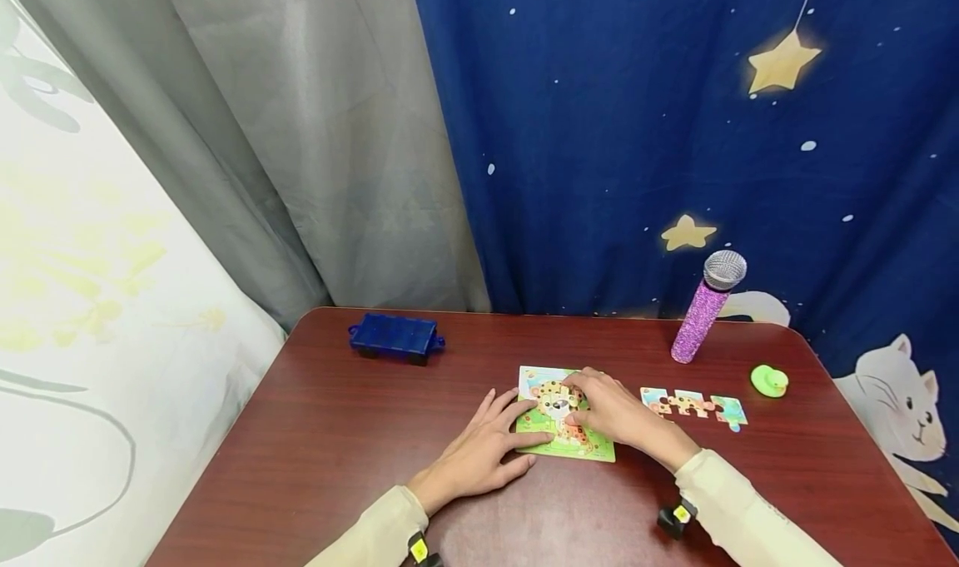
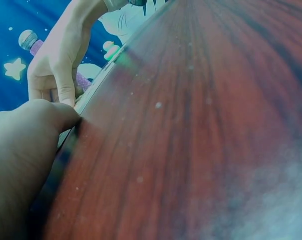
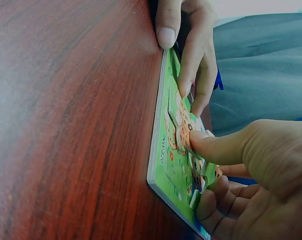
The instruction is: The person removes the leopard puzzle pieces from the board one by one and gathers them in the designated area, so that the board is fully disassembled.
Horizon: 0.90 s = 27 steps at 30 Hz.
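A green-bordered jigsaw puzzle board [image 1: 602,449] with a spotted cartoon animal lies on the table. My left hand [image 1: 483,449] rests on its left side, fingers spread and fairly straight. From the right, my right hand [image 1: 613,409] reaches over the board with thumb and fingers bent. In the right wrist view, its thumb [image 3: 218,146] and fingers pinch a puzzle piece [image 3: 183,135] that sits slightly raised above the board. Part of the picture is hidden beneath the fingers. To the right of the board lie several loose puzzle pieces [image 1: 728,410].
A blue toy wagon [image 1: 393,335] stands at the back left of the brown table [image 1: 315,459]. Behind the loose pieces, a purple glitter microphone [image 1: 700,321] stands at the back right. A green toy duck [image 1: 767,380] sits near the right edge. Curtains hang behind.
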Each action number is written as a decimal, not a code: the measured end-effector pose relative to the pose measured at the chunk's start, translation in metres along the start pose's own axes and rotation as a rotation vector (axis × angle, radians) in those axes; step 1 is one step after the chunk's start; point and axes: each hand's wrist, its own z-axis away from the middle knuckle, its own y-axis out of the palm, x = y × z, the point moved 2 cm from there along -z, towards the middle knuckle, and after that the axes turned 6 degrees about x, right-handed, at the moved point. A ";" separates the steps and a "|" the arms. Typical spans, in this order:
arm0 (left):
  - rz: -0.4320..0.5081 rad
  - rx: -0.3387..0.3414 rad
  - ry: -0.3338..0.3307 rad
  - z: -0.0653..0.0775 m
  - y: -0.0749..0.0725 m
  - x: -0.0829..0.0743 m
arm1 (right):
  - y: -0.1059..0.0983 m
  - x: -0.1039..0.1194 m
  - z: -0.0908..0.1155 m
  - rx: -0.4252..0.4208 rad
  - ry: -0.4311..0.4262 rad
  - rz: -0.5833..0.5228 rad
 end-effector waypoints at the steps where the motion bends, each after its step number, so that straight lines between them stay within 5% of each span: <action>1: -0.001 0.002 0.000 0.000 0.000 0.000 | 0.000 0.000 0.000 -0.006 0.001 -0.008; 19: 0.017 0.019 -0.018 -0.002 -0.002 0.000 | -0.001 -0.008 -0.003 -0.162 -0.047 -0.154; 27: 0.001 0.018 -0.021 -0.003 -0.002 0.001 | 0.000 -0.005 -0.001 -0.288 -0.126 -0.082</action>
